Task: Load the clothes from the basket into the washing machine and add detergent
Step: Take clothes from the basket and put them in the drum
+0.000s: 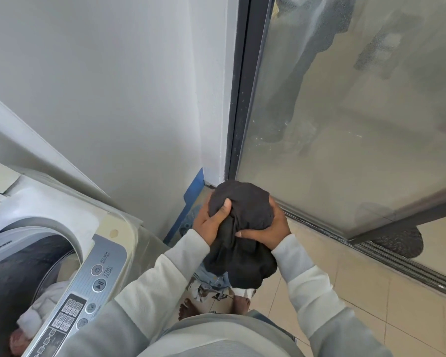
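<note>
While both hands clutch a balled-up black garment, we see it held in the air to the right of the washing machine, not yet over the drum. The left hand curls round its left side with the thumb pressed into the cloth; the right hand wraps the right side, fingers clamped across the front. A loose end of the garment hangs below the wrists. Under it we make out denim and patterned clothes, though we cannot tell what they lie in. The machine's lid is up, and a white garment lies inside the drum beside the control panel. A glass sliding door stands to the right.
</note>
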